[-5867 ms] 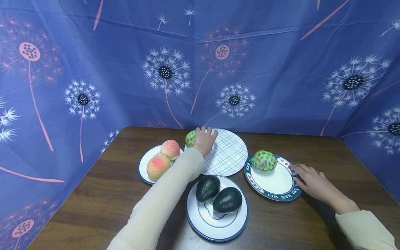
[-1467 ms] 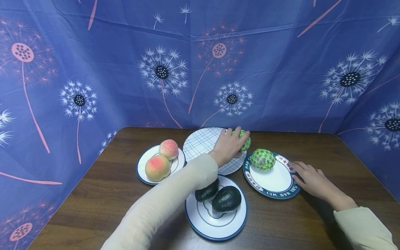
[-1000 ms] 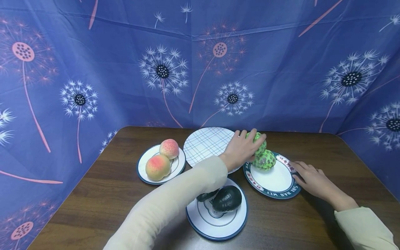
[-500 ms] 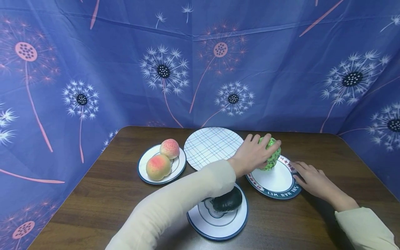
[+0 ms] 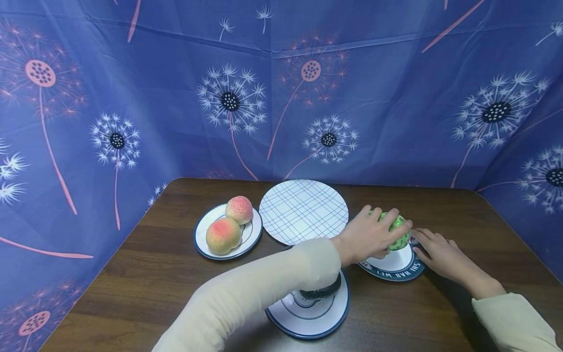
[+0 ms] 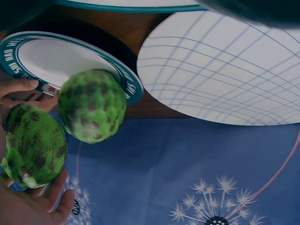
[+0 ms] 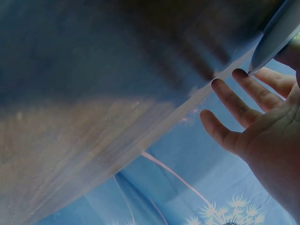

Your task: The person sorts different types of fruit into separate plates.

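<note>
My left hand [image 5: 371, 235] grips a green, dark-spotted custard apple [image 5: 399, 235] above the right side of the plate with a dark green lettered rim [image 5: 398, 274]. In the left wrist view, this held custard apple [image 6: 35, 147] is between my thumb and fingers. A second custard apple [image 6: 92, 106] sits on the same plate, apart from the held one; in the head view my left hand covers it. My right hand [image 5: 453, 259] rests at the plate's right rim. Its fingers [image 7: 234, 103] look fairly straight in the right wrist view, with the plate's edge beside them.
A white checked plate [image 5: 303, 210] lies at the back middle. Two peaches [image 5: 223, 236] sit on a small plate [image 5: 200, 239] at left. In front, a blue-rimmed plate [image 5: 308, 327] bears a dark avocado [image 5: 323, 292], partly under my left sleeve. Patterned blue cloth hangs behind.
My left hand has carried one custard apple from the checked plate's left side rightward, past the other custard apple, to above the green-rimmed plate. My right hand has stayed at the rim.
</note>
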Demonstrator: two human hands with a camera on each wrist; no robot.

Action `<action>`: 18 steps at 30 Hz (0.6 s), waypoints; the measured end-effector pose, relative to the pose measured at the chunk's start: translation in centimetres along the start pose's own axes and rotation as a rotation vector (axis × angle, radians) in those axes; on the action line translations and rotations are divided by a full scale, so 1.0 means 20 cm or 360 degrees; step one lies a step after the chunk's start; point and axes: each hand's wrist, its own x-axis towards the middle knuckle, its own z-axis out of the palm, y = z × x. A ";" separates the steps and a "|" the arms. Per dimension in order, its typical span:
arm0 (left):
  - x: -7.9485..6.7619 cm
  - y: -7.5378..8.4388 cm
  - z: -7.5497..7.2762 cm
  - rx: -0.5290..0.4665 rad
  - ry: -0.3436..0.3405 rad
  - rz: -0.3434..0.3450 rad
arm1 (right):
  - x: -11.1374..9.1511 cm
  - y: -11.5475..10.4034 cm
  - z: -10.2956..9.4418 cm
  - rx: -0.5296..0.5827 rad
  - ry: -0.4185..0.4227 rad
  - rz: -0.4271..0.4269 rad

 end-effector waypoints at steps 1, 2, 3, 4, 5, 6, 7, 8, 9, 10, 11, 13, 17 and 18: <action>0.00 0.01 0.00 -0.0005 0.0001 0.0012 | 0.00 0.00 0.00 -0.0002 -0.0003 0.0002; 0.00 0.01 0.00 -0.0021 -0.0003 0.0022 | 0.00 0.00 0.00 -0.0003 -0.0003 0.0003; 0.00 0.02 0.00 -0.0031 -0.0009 0.0032 | 0.00 0.00 0.00 -0.0006 0.0000 0.0000; 0.00 0.03 -0.01 -0.0037 -0.0017 0.0043 | 0.00 0.00 0.00 -0.0011 0.0000 0.0000; 0.00 0.04 -0.01 -0.0048 -0.0029 0.0055 | 0.00 0.00 0.00 -0.0015 0.0000 -0.0001; 0.01 0.04 -0.01 -0.0049 -0.0039 0.0065 | 0.00 0.00 0.00 -0.0017 -0.0001 -0.0003; 0.01 0.05 -0.01 -0.0050 -0.0052 0.0074 | 0.00 0.00 0.00 -0.0020 0.0004 -0.0007; 0.01 0.06 -0.01 -0.0044 -0.0064 0.0085 | 0.00 0.00 0.00 -0.0022 0.0006 -0.0011; 0.02 0.06 -0.01 -0.0045 -0.0078 0.0096 | 0.00 0.00 0.01 -0.0025 0.0008 -0.0012; 0.02 0.07 0.00 -0.0044 -0.0094 0.0104 | 0.00 0.00 0.01 -0.0027 0.0004 -0.0009; 0.02 0.07 0.00 -0.0048 -0.0108 0.0112 | 0.01 0.01 0.01 -0.0026 0.0004 -0.0007; 0.02 0.08 0.01 -0.0045 -0.0131 0.0125 | 0.01 0.01 0.01 -0.0024 0.0005 -0.0005; 0.02 0.09 0.02 -0.0043 -0.0182 0.0157 | 0.00 0.00 0.01 -0.0012 0.0007 -0.0011; 0.02 0.09 0.02 -0.0034 -0.0192 0.0167 | 0.00 0.00 0.01 -0.0008 0.0007 -0.0012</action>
